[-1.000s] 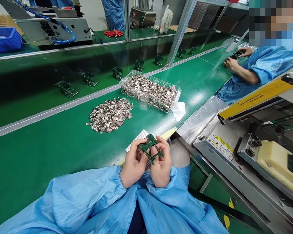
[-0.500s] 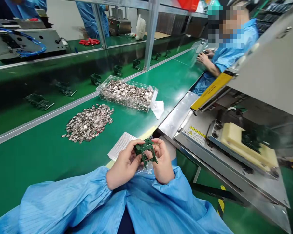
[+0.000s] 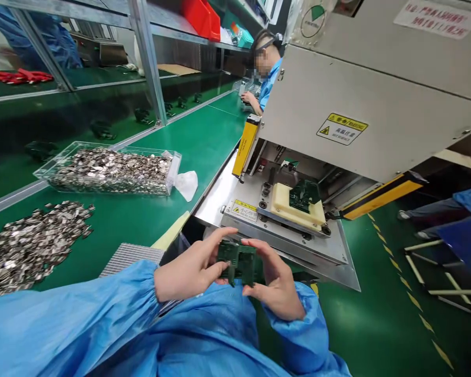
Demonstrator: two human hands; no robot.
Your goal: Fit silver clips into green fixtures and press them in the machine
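Observation:
A dark green plastic frame (image 3: 237, 260) is held between my two hands, in front of my body and just short of the machine. My left hand (image 3: 198, 266) grips its left side with thumb and fingers. Around its right side are the fingers and thumb of my right hand (image 3: 277, 280). Beyond them, a cream-coloured fixture (image 3: 280, 204) on the machine's metal plate bears another dark green part (image 3: 305, 195). Small metal pieces lie in a loose pile (image 3: 35, 243) on the green table at the left, and more fill a clear tray (image 3: 175, 173) behind it.
The press machine (image 3: 353, 89) rises over the fixture, with yellow-edged bars (image 3: 246, 146) at its sides. A co-worker (image 3: 269, 70) sits behind it. A ridged grey pad (image 3: 131, 257) lies beside my left forearm. Metal posts and several dark green parts line the table's far side.
The view has swung right towards the machine, so the pile and tray appear further left. The green frame has been turned in my hands, and my right hand's grip is wider.

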